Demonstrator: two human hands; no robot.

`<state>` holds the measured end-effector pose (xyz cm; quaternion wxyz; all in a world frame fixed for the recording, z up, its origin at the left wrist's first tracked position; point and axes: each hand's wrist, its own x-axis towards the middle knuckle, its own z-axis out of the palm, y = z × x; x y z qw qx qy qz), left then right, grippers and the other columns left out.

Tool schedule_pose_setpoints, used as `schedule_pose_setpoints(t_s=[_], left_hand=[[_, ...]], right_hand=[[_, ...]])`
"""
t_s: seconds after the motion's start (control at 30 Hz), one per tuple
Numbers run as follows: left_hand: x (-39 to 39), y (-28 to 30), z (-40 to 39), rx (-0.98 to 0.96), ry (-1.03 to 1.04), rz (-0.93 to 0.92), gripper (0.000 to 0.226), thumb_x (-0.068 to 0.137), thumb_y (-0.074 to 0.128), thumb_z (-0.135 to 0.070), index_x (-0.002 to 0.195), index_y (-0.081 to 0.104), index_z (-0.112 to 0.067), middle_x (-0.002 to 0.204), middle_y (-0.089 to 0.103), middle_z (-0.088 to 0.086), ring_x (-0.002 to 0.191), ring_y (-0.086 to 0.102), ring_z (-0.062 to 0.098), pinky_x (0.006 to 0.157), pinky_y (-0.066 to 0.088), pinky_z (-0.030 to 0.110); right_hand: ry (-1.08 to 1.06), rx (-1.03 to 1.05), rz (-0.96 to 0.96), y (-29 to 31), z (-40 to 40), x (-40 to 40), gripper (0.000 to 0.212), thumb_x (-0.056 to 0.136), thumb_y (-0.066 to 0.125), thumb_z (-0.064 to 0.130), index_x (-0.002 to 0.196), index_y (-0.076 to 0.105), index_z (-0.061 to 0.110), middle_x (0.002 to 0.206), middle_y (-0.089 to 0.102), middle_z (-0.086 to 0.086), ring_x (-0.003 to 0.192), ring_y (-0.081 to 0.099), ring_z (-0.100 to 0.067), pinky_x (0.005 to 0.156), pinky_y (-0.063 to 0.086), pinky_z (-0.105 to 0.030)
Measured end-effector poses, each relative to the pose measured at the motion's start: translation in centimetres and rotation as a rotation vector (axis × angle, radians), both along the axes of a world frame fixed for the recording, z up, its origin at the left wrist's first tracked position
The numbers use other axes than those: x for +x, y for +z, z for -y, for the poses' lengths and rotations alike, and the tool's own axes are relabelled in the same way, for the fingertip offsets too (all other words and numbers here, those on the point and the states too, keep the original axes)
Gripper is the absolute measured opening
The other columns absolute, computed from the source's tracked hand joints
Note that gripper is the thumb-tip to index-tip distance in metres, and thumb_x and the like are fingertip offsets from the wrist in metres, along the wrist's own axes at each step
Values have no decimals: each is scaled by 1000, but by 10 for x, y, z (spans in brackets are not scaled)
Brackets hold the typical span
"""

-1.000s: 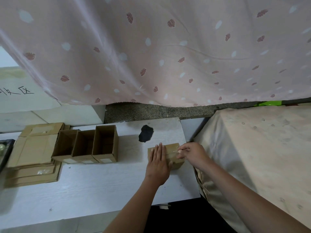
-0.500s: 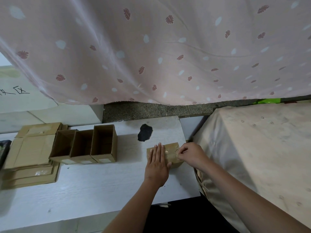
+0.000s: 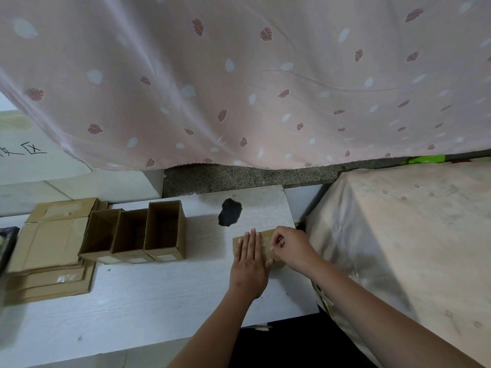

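A small brown cardboard box [image 3: 266, 241] lies near the right end of the white table [image 3: 159, 296]. My left hand [image 3: 249, 261] rests flat on the box's left half, fingers straight and together. My right hand [image 3: 292, 248] sits over the box's right half. Its fingers are curled, and thumb and fingertips pinch what looks like a strip of clear tape against the box top. Both hands hide much of the box.
Three open-topped cardboard boxes [image 3: 135, 232] stand in a row at mid-table, with a stack of flattened cartons [image 3: 50, 248] to their left. A black patch [image 3: 229, 212] marks the table behind the small box. A beige-covered block [image 3: 411, 235] adjoins the table's right edge; a pink curtain [image 3: 239, 75] hangs behind.
My right hand has moved left from the box's right edge onto its top, drawing the pinched strip across. My left hand has stayed flat on the box.
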<state>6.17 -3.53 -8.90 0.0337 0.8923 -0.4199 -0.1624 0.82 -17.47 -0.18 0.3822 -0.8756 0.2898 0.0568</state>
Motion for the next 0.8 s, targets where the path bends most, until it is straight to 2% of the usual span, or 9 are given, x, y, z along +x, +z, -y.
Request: schedule_pose_setpoints(t_s=[0.1,0.13,0.23,0.33,0.4,0.47,0.57,0.67,0.8], left_hand=[[1,-1,0,5,-4,-2,76,99,-3,-51,154,-19,-2,162,-28,13,147,-32,28,121,-17,43],[1,0,0,7,-7,-2,76,98,-4,-51,154,-19,-2,161,-28,13,147,-32,28,121,-17,43],[1,0,0,1,-10,-4,76,98,-4,-52,154,-19,-2,161,-28,13,147,-31,28,120,-18,43],[1,1,0,-11,-5,-4,76,98,-3,-52,154,-18,-2,162,-26,13,148,-29,28,121,-16,43],[1,2,0,-11,-3,-8,76,100,0,-51,154,-18,-2,162,-27,13,148,-29,28,121,-16,43],[0,2,0,3,-4,-5,75,101,0,-51,154,-20,-3,161,-29,13,148,-30,27,122,-16,43],[1,2,0,4,-3,-9,74,102,1,-51,154,-21,-3,161,-30,13,148,-30,27,121,-17,42],[1,2,-1,-4,-6,-13,74,103,3,-51,154,-20,-3,161,-29,13,149,-29,28,122,-16,42],[1,3,-1,-36,-6,-20,77,99,-1,-52,155,-16,-2,163,-24,13,149,-28,27,121,-16,42]], right_hand=[[39,45,25,1,-3,1,51,85,55,-3,117,65,36,84,65,-1,67,58,-12,72,52,-24],[71,27,20,0,-4,1,51,88,55,-2,121,67,35,88,65,1,70,58,-10,71,50,-20],[99,-79,-51,-1,-4,4,28,91,59,7,110,75,21,107,63,-1,85,60,-12,77,47,-15],[71,-119,-82,-4,-2,1,16,87,65,7,99,73,14,111,57,-2,84,59,-13,65,38,-7],[67,-125,-76,-1,-2,-1,13,87,64,5,91,73,13,106,59,1,86,61,-14,68,41,-11],[38,-109,-69,2,-1,-2,14,87,61,5,87,73,13,97,65,2,85,65,-16,76,52,-24],[43,-155,-53,4,1,-2,8,87,64,11,86,72,13,87,70,1,82,65,-16,78,55,-33],[52,-173,-25,5,4,-2,3,86,64,10,83,63,11,79,65,1,78,61,-16,73,52,-35],[0,-188,61,6,15,-5,17,77,65,0,69,54,11,75,55,2,71,52,-15,63,38,-27]])
